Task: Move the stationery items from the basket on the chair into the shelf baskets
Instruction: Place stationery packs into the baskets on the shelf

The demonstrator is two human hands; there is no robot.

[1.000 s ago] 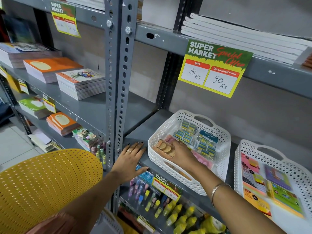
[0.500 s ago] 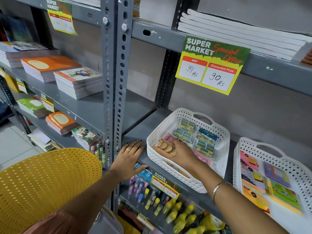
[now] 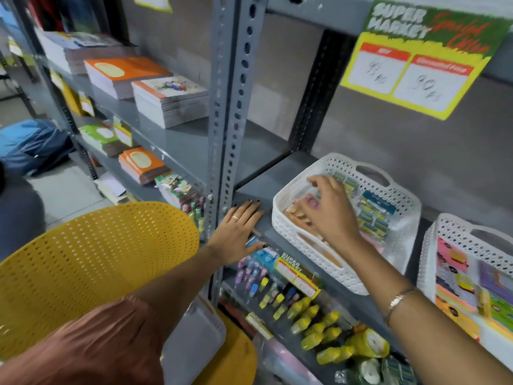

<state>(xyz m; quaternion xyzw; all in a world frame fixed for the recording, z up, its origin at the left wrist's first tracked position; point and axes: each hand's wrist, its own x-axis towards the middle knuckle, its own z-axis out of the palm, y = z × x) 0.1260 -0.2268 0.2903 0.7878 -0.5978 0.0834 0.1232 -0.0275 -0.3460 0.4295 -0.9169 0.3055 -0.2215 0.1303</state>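
A white shelf basket (image 3: pixel 286 232) stands on the grey shelf (image 3: pixel 261 184) and holds blue-green packets (image 3: pixel 374 218) and a tan pack (image 3: pixel 295 213). My right hand (image 3: pixel 330 212) hovers inside this basket with its fingers spread over the packets; nothing is clearly gripped. My left hand (image 3: pixel 238 232) lies flat on the shelf's front edge, left of the basket. A second white shelf basket (image 3: pixel 455 234) at the right holds colourful flat packs. The white basket on the chair (image 3: pixel 197 334) shows only partly below my left arm, on the yellow chair (image 3: pixel 97 259).
A slotted grey upright (image 3: pixel 230 107) stands just left of my left hand. Stacks of notebooks (image 3: pixel 169 101) fill the shelves at the left. Markers and yellow glue bottles (image 3: pixel 311 320) lie on the shelf below. A price sign (image 3: pixel 416 65) hangs above the basket.
My right hand has lifted off the tan pack and spread its fingers toward the blue-green packets. The camera has moved closer and tilted down. My left hand stays on the shelf edge.
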